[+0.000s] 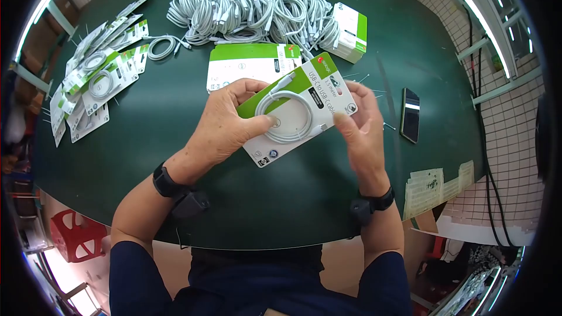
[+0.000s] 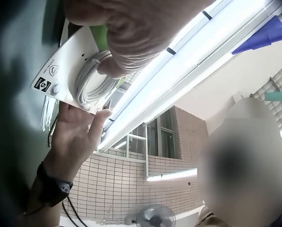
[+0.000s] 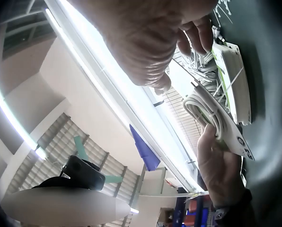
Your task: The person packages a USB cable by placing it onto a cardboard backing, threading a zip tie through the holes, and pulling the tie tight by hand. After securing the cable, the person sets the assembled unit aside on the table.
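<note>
Both hands hold a green-and-white cable card (image 1: 345, 96) tilted above the dark green table. A coiled white USB-C cable (image 1: 308, 118) lies on the card's front, its plugs pointing to opposite corners. My left hand (image 1: 222, 120) grips the card's left side, thumb pressing inside the coil and fingers behind. At the right edge, my right hand (image 1: 366, 140) pinches the card, thumb on the front near the corner and fingers behind it. In the left wrist view the same card (image 2: 67, 56) spans the gap between the hands.
A large heap of coiled white cables (image 1: 252, 9) lies at the back. Beside it stands a green-and-white stack of cards (image 1: 351, 29). More flat cards (image 1: 252, 52) lie beyond the hands. Carded cables (image 1: 105, 82) pile up at left. A phone (image 1: 411, 116) and thin white ties (image 1: 386, 126) are at right.
</note>
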Tool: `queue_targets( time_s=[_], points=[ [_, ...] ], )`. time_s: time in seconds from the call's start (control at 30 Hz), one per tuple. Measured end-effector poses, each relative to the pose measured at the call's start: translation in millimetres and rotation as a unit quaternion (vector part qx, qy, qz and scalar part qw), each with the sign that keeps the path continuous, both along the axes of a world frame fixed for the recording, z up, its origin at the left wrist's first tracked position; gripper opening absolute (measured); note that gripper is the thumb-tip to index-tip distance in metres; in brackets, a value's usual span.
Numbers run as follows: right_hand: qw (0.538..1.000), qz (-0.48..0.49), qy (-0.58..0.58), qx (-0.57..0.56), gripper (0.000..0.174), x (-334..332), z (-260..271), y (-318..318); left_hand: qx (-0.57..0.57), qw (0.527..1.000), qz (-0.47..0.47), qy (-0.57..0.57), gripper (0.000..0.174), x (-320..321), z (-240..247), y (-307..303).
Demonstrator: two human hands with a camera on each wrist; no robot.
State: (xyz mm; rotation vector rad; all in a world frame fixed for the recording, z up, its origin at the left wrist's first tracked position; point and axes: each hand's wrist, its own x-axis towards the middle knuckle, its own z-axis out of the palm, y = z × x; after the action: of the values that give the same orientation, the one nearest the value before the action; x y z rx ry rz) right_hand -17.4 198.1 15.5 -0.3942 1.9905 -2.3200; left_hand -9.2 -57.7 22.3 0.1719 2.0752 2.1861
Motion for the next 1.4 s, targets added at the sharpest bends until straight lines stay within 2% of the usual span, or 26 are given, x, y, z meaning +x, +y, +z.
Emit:
queue_targets(
  time_s=[0.1,0.13,0.17,0.2,0.23,0.27,0.33,0.37,0.4,0.5,0.53,0.6,0.67,0.73,0.77,0.87,0.9,0.93,1.0,1.2,1.27,1.33,1.4],
  points=[
    [0.988,-0.102,0.114,0.038,0.052,-7,19,10,-0.030,0.999,-0.025,0.002,0.042,4,14,-2],
    [0.988,-0.096,0.113,0.044,0.052,-5,27,11,-0.091,0.994,-0.058,0.028,0.045,7,17,0],
    [0.965,-0.073,0.202,0.150,0.054,0,35,11,-0.152,0.983,-0.090,0.054,0.048,9,18,3],
    [0.923,-0.047,0.287,0.251,0.056,5,42,10,-0.213,0.966,-0.121,0.079,0.051,11,18,5],
    [0.863,-0.019,0.368,0.345,0.057,9,47,9,-0.209,0.968,-0.115,0.076,0.051,14,16,8],
    [0.863,-0.012,0.369,0.345,0.057,15,50,5,-0.219,0.960,-0.116,0.129,0.053,17,12,13],
    [0.833,0.034,0.374,0.407,0.055,29,50,-9,-0.240,0.934,-0.122,0.234,0.057,22,6,20],
    [0.815,0.055,0.376,0.437,0.054,31,50,-13,-0.240,0.935,-0.120,0.232,0.057,23,7,20],
    [0.816,0.057,0.375,0.436,0.054,31,47,-13,-0.239,0.932,-0.112,0.249,0.059,23,7,20],
    [0.854,0.068,0.276,0.436,0.055,30,36,-11,-0.236,0.924,-0.101,0.284,0.064,22,10,20],
    [0.854,0.067,0.276,0.436,0.055,29,36,-11,-0.253,0.912,-0.057,0.319,0.066,20,10,19],
    [0.875,0.062,0.241,0.414,0.044,27,34,-9,-0.284,0.878,0.031,0.384,0.071,18,11,19],
    [0.886,0.056,0.223,0.404,0.039,25,30,-8,-0.271,0.885,0.063,0.374,0.073,16,13,18],
    [0.965,0.031,0.067,0.252,0.033,23,19,-9,-0.243,0.894,0.131,0.353,0.077,15,15,16],
    [0.985,0.018,-0.012,0.170,0.030,22,16,-10,-0.242,0.894,0.128,0.354,0.077,14,15,15],
    [0.993,0.019,-0.006,0.116,0.026,21,13,-16,-0.169,0.973,0.051,0.149,0.073,17,9,10],
    [0.996,0.021,-0.003,0.088,0.024,21,12,-17,-0.170,0.973,0.050,0.148,0.073,16,6,11],
    [0.996,0.020,-0.004,0.086,0.024,21,11,-18,-0.078,0.991,0.047,0.099,0.068,14,2,12],
    [0.997,0.017,-0.012,0.076,0.025,22,7,-19,0.107,0.994,0.039,-0.002,0.059,11,-3,14],
    [0.997,0.032,-0.039,0.051,0.027,24,0,-24,0.026,0.999,0.001,-0.019,0.046,11,-1,8],
    [0.996,0.040,-0.050,0.067,0.029,25,-1,-24,-0.003,0.998,-0.005,-0.055,0.041,10,-2,6],
    [0.995,0.044,-0.055,0.076,0.030,24,-3,-24,-0.012,0.999,-0.002,-0.044,0.040,12,0,6],
    [0.990,0.020,0.002,0.143,0.037,22,-6,-24,-0.025,0.999,0.006,-0.025,0.038,14,3,8]
  ],
)
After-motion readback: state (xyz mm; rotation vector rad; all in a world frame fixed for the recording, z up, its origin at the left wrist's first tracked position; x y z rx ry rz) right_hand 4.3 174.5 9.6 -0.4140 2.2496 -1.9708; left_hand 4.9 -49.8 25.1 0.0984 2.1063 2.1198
